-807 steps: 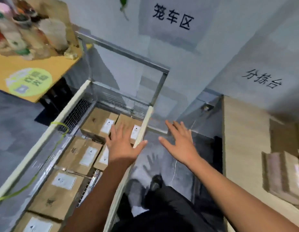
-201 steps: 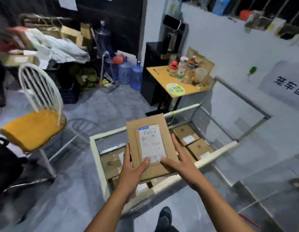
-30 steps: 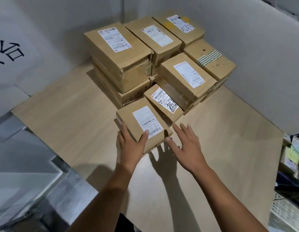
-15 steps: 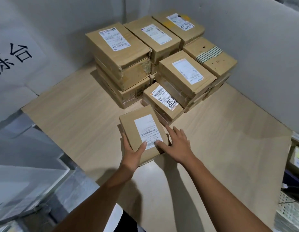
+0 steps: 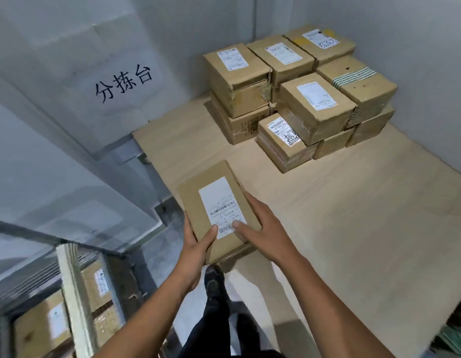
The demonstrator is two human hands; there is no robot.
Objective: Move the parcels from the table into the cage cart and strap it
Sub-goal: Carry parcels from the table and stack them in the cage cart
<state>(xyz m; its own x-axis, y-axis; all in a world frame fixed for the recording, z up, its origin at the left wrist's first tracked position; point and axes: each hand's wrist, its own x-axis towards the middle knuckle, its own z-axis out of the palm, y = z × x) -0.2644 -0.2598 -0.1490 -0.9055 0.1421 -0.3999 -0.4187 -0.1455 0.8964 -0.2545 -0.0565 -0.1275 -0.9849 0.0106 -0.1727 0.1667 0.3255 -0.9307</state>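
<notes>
We see a pale wooden table (image 5: pixel 353 241) bearing stacked brown cardboard parcels (image 5: pixel 314 109), and a metal cage cart (image 5: pixel 72 293) at lower left. Over the table's near corner, a flat brown labelled parcel (image 5: pixel 219 200) is gripped by the left hand (image 5: pixel 196 246) and the right hand (image 5: pixel 265 228), thumbs on top.

Counted two hands, left hand (image 5: pixel 196 244) and right hand (image 5: pixel 265 228), with one held parcel (image 5: pixel 216 202) between them. Counted one table (image 5: pixel 353 228) and one stack (image 5: pixel 314 109) on it: six parcels with tops showing, at least three more lower down, full number hidden. Counted five white labels (image 5: pixel 232 59) on those tops. Made out one cage cart (image 5: pixel 72 293) with at least two labelled parcels (image 5: pixel 97 282) inside, blurred. Noted one wall sign (image 5: pixel 123 81) of three characters and one shoe (image 5: pixel 211 280).
</notes>
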